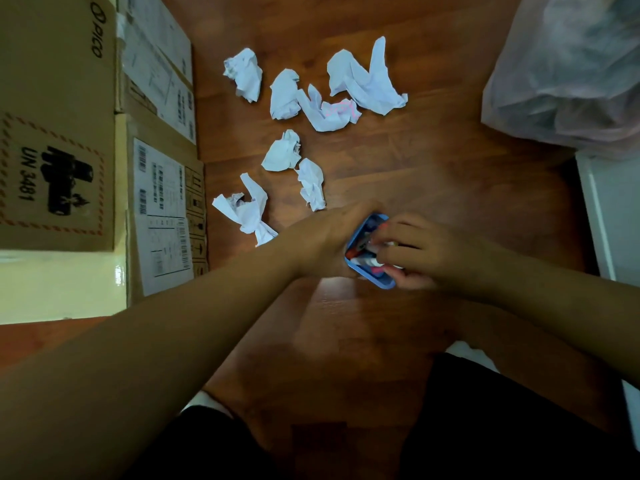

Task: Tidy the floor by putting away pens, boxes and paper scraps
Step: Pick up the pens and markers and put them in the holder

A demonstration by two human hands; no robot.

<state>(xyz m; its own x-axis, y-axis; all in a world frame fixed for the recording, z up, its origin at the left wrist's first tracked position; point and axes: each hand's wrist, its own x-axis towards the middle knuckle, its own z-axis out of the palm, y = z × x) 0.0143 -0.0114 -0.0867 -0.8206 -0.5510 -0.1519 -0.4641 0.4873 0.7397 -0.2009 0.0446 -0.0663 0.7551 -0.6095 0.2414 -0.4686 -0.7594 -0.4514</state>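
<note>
Head view. Nearest the camera, two dark-clothed knees (502, 427) frame the lower edge, above a reddish-brown wooden floor (433, 174). Just ahead of the knees the two hands meet around a small blue plastic box (382, 285), tilted and open towards the camera. The left hand (322, 240) grasps the box along its left side, back of the hand uppermost. The right hand (420, 252) lies over the box's opening with its fingers curled down among the pens (362, 261), red and white, packed inside. Motion blur hides whether those fingers pinch a pen or merely press on the pens.

Beyond the left hand, seven or so crumpled white paper scraps (282, 152) lie scattered on the floor; the closest nearly touches the left wrist, and one further off carries pink marks. To the left of the left arm stand stacked brown cardboard cartons (57, 133) with printed shipping labels. Well beyond the right hand sits a translucent plastic bag (568, 71), with a white panel (609, 209) beside it.

Progress, as judged: the pen stage appears nearly complete, since no loose pen shows on the floor. The paper scraps remain untouched, and the cartons are still on the floor; most of the task is left.
</note>
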